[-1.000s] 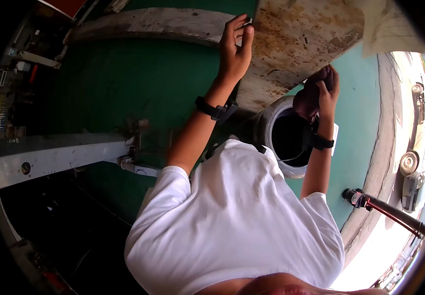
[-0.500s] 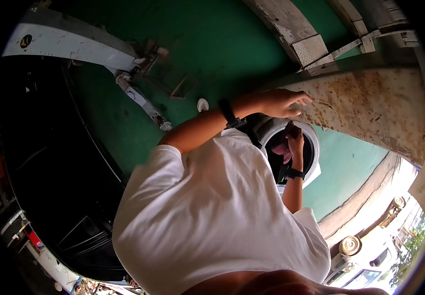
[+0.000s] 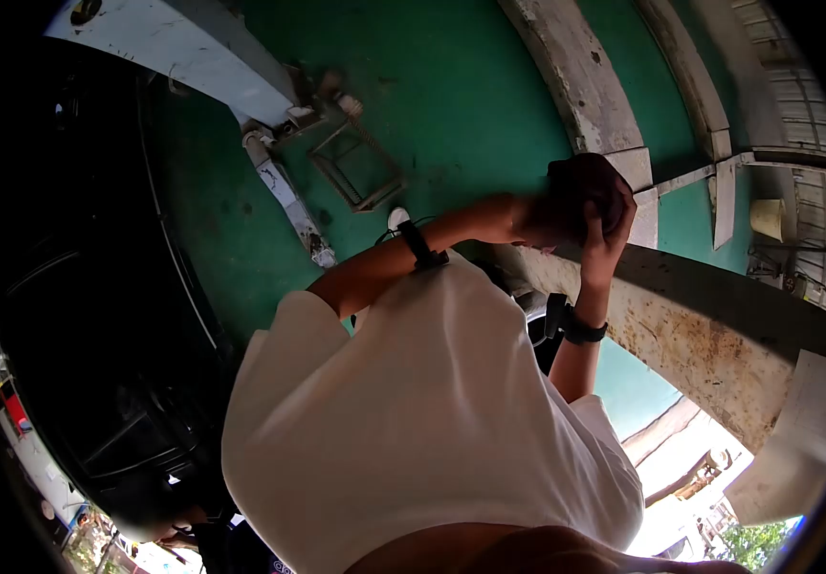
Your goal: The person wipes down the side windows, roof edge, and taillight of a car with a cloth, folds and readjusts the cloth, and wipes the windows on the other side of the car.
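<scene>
In the head view my right hand [image 3: 614, 215] is closed round a dark maroon cloth-like item [image 3: 575, 191], raised in front of me. What kind of item it is does not show clearly. My left hand [image 3: 532, 220] reaches into or behind the same item from the left, with its fingers hidden by it. Both wrists wear black bands. Below my right forearm, partly covered by my shirt and arm, a tyre [image 3: 542, 330] shows only as a dark opening with a pale rim.
A rusty, pale metal beam [image 3: 690, 344] lies to the right. Lift ramps [image 3: 575, 77] run at the top. A lift post [image 3: 212, 57] with an arm [image 3: 284, 196] and a metal frame stand [image 3: 360, 167] are at upper left. A black car [image 3: 88, 287] fills the left.
My right hand has risen from over the tyre with the dark item. My left hand, bare and spread before, now meets the item and is covered by it. The view has shifted.
</scene>
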### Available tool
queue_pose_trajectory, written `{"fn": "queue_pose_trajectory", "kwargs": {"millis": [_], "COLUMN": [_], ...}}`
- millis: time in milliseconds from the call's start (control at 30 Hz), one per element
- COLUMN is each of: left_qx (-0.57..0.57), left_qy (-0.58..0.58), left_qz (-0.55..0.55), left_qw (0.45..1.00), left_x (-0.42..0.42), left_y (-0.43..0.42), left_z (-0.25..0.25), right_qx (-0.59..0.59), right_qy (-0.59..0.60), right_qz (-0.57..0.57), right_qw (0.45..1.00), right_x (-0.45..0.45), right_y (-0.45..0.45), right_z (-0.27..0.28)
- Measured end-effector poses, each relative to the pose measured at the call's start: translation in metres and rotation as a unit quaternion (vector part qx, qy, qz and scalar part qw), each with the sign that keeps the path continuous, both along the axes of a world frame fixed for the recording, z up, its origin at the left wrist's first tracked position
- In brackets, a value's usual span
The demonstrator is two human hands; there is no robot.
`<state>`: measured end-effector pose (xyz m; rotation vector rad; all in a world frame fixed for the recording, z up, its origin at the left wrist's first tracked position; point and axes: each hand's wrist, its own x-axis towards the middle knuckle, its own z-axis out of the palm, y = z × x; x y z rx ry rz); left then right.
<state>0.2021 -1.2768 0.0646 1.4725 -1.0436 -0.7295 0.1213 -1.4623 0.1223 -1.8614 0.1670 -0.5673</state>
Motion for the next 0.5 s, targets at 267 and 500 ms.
{"fn": "queue_pose_trajectory", "kwargs": {"millis": [267, 500], "left_qx": [0.116, -0.083], "left_qy": [0.032, -0.092], "left_qz": [0.093, 0.358], "left_qw": [0.988, 0.925], "left_x": [0.099, 0.192], "left_y": [0.018, 0.01], "left_z": [-0.035, -0.012], "right_qx": [-0.11, -0.112], "right_qy": [-0.021, 0.118], "right_qz": [-0.005, -0.04], "right_qw": [0.994, 0.986], "right_x": [0.099, 0.222], "right_y": [-0.007, -0.088], "right_z": [-0.002, -0.079]}}
